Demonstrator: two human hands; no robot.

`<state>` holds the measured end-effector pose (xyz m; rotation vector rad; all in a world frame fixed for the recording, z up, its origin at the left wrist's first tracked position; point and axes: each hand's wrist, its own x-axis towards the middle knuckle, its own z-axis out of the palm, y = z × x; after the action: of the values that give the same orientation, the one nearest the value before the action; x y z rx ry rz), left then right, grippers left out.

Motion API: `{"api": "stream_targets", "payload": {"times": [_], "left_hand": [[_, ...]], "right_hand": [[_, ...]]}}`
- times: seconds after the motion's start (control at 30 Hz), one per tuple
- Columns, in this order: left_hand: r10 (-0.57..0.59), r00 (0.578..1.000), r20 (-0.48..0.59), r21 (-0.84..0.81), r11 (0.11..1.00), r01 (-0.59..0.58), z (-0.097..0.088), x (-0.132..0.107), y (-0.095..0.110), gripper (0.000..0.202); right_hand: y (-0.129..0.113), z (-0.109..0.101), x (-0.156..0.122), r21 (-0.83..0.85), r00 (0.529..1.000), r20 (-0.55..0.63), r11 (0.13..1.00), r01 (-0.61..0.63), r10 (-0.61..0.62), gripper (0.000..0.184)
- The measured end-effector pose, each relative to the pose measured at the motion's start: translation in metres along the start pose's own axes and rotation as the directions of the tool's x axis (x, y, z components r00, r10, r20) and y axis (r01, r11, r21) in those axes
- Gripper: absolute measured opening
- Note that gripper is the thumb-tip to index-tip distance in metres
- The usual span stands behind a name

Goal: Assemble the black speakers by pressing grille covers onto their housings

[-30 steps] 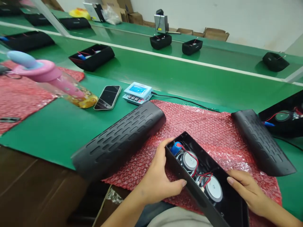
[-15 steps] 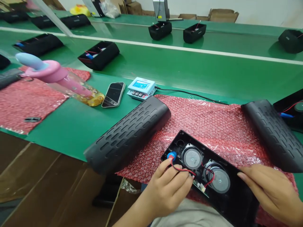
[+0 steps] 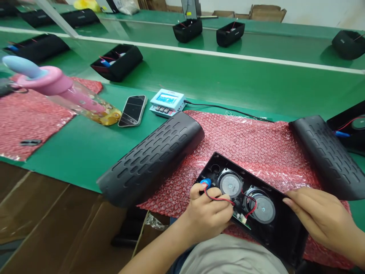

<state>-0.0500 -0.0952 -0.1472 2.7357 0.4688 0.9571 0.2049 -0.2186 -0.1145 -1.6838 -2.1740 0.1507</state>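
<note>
A black speaker housing (image 3: pixel 285 232) lies open and tilted above my lap, two round speaker drivers (image 3: pixel 230 185) showing inside. At its left end sits a blue cylindrical battery (image 3: pixel 205 182), with a red-and-black wire (image 3: pixel 215 198) running toward a small circuit board (image 3: pixel 242 220). My left hand (image 3: pixel 211 211) is closed over that corner, fingers curled on the battery and wire; it covers most of the battery. The thumb and fingers of my right hand (image 3: pixel 322 217) pinch the housing's far right edge.
Pink bubble wrap (image 3: pixel 242 133) lies beneath. Black perforated speaker covers stand left (image 3: pixel 154 160) and right (image 3: pixel 327 156). Behind are a light-blue tester (image 3: pixel 167 102) with a cable, a phone (image 3: pixel 132 110) and a pink-topped bottle (image 3: pixel 71 91). Several speaker shells (image 3: pixel 116 62) sit on the green surface beyond.
My left index finger has bent inward beside the battery, having been straighter before. My right hand keeps its hold on the housing's edge. The whole view has shifted slightly.
</note>
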Motion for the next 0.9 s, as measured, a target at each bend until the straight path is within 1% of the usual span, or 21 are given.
{"api": "stream_targets", "payload": {"times": [0.07,0.13,0.3,0.4,0.47,0.53,0.6,0.67,0.73,0.77,0.83,0.9], "left_hand": [[-0.002,0.999,-0.046,-0.037,0.999,0.000,0.002,0.000,-0.001,0.018],[-0.002,0.998,-0.067,-0.051,0.999,-0.001,0.004,0.000,-0.002,0.017],[0.011,1.000,-0.017,-0.046,0.999,-0.011,0.002,0.005,-0.003,0.017],[-0.001,1.000,0.007,-0.016,1.000,0.001,0.002,0.008,-0.003,0.029],[-0.024,1.000,-0.008,0.009,1.000,0.024,0.002,0.009,-0.001,0.036],[-0.042,0.999,-0.028,0.040,0.998,0.043,0.005,0.010,0.002,0.036],[-0.058,0.997,-0.041,0.092,0.994,0.061,0.010,0.010,0.009,0.034],[-0.087,0.994,-0.063,0.165,0.981,0.097,0.016,0.011,0.019,0.033],[-0.136,0.987,-0.091,0.232,0.960,0.154,0.020,0.012,0.030,0.032],[-0.161,0.983,-0.086,0.255,0.950,0.178,0.020,0.012,0.034,0.030],[-0.197,0.980,-0.026,0.287,0.938,0.196,0.017,0.014,0.040,0.023],[-0.200,0.977,0.072,0.312,0.935,0.168,0.011,0.015,0.041,0.012]], "right_hand": [[0.001,0.000,0.001,0.025,1.000,0.010,1.000,-0.012,0.012,0.011],[0.002,0.001,0.002,0.047,0.999,0.022,0.999,-0.027,0.026,0.012],[0.008,0.005,0.002,0.082,0.997,0.058,0.995,-0.058,0.053,0.019],[0.011,0.005,0.003,0.086,0.995,0.075,0.994,-0.067,0.060,0.018],[0.009,0.001,0.005,0.043,0.998,0.054,0.998,-0.047,0.045,0.019],[0.001,-0.004,0.006,-0.082,0.999,-0.021,0.996,-0.028,0.027,0.015],[-0.014,-0.008,0.007,-0.206,0.994,-0.109,0.978,-0.027,0.004,0.007],[-0.033,-0.007,0.007,-0.240,0.990,-0.138,0.971,-0.008,-0.026,0.014],[-0.051,0.000,0.009,-0.236,0.994,-0.106,0.972,0.010,-0.036,0.025],[-0.058,0.005,0.010,-0.252,0.996,-0.088,0.968,0.005,-0.028,0.030],[-0.067,0.016,0.014,-0.300,0.998,-0.063,0.954,-0.025,0.006,0.031],[-0.070,0.024,0.017,-0.294,0.998,-0.057,0.955,-0.036,0.020,0.025]]}}
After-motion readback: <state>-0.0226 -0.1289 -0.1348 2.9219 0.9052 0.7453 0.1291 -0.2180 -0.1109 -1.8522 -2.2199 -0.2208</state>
